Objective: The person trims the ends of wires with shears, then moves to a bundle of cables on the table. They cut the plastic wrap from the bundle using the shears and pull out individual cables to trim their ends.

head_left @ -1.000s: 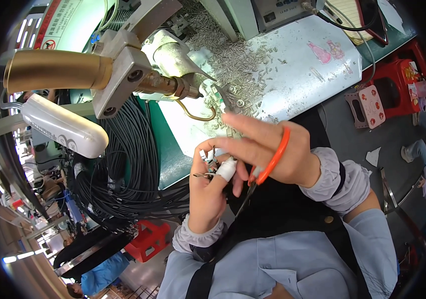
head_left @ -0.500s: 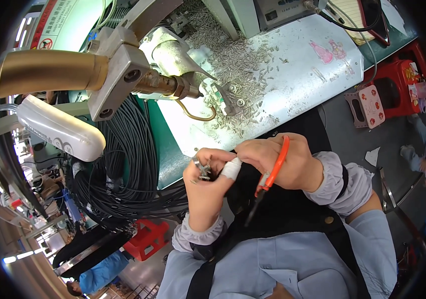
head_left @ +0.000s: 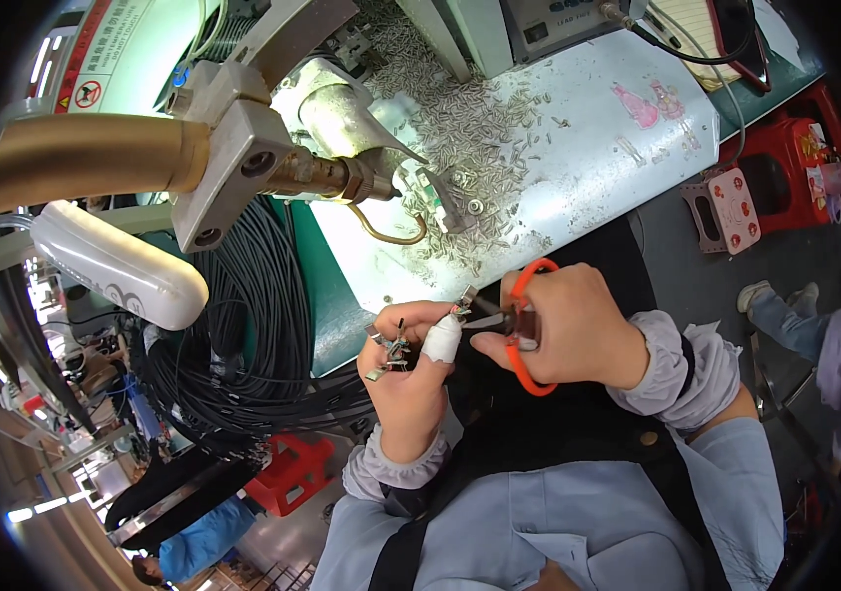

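1. On a workshop's green surface lies a pale plate, strewn over its far and middle part with small metal pieces.
2. At the plate's near edge, the left hand pinches a metal-shelled connector between forefinger and thumb, the thumb wrapped in a white covering. Its other fingers are curled round several more connectors.
3. Also by that edge, to its right, the right hand is closed around orange-handled cutters, tips toward the pinched connector; whether they touch it, I cannot tell.
4. Left of the plate hang coiled black cables. A gold-coloured tool handle and a white rounded lamp, printed with a dark mark, are also left of it.
5. Beyond the plate's left corner stands a red-edged warning label bearing dark lettering and a prohibition symbol; behind its middle, a grey instrument carries small dark print.
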The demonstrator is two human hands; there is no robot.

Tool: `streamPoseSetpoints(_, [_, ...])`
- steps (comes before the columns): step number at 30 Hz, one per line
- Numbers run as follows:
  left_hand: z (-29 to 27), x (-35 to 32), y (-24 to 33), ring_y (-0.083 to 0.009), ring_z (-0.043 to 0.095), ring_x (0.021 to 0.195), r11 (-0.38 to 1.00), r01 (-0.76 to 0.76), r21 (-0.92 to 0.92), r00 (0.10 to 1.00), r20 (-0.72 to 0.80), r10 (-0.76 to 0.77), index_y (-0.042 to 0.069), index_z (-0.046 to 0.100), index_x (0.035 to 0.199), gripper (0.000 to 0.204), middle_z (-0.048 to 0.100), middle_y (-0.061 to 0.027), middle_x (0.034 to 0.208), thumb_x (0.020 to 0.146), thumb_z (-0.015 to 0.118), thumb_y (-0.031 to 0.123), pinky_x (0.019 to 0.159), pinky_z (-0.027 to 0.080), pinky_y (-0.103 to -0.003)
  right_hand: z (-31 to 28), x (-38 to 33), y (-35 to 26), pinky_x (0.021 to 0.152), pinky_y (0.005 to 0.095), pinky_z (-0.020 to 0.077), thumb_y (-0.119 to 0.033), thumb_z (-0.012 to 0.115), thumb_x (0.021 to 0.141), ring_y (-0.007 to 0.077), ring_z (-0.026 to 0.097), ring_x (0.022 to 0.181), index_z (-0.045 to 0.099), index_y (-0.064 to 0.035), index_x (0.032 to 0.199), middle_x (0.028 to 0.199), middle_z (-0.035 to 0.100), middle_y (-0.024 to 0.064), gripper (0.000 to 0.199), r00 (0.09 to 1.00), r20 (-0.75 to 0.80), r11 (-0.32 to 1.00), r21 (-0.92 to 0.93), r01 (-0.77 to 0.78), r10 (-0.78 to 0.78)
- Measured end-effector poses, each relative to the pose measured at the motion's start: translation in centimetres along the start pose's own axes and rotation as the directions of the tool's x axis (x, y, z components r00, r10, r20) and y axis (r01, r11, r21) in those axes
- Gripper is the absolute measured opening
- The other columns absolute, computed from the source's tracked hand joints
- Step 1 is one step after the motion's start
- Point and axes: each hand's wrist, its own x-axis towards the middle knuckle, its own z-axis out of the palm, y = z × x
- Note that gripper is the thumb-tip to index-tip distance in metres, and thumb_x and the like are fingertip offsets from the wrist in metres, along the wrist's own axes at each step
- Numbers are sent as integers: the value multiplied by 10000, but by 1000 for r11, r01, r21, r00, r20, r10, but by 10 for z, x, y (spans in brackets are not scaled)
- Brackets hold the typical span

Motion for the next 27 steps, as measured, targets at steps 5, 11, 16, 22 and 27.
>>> streamPoseSetpoints(5, [7,3,-1,-37,371,453,987,-120,104,992,-37,124,-21,524,862,107,499,-11,639,770,575,0,388,250,-179,13,-2,2,443,299,402,-220,639,744,236,540,466,487,-17,613,499,506,106,286,998,-62,989,-148,-13,3])
streamPoseSetpoints(11, [-1,41,8,-32,328,442,977,206,-57,976,85,-200,9,525,910,134,446,14,603,785,569,30,381,218,-176,19,1,25,413,277,377,-128,608,777,123,475,411,464,-11,618,501,505,81,244,991,-107,976,209,-55,79])
streamPoseSetpoints(16, [-2,76,6,-27,296,436,922,288,-258,955,153,-255,20,538,921,141,404,36,579,790,581,52,376,197,-176,6,36,12,409,251,373,-131,577,814,88,467,430,487,10,680,522,504,45,214,949,-287,921,389,-9,131])
streamPoseSetpoints(22, [-9,88,12,-29,282,435,919,333,-211,935,204,-291,9,531,897,143,389,39,574,785,593,73,375,186,-172,-11,69,-2,413,231,367,-151,541,838,78,452,434,514,24,783,564,505,33,186,964,-171,878,468,-104,206])
streamPoseSetpoints(27, [-14,92,13,-31,271,437,917,354,-182,918,255,-303,-6,525,881,180,381,39,570,776,620,105,386,190,-178,0,76,11,419,241,363,-123,524,837,83,458,452,513,22,833,573,500,41,146,963,-257,953,303,2,79])
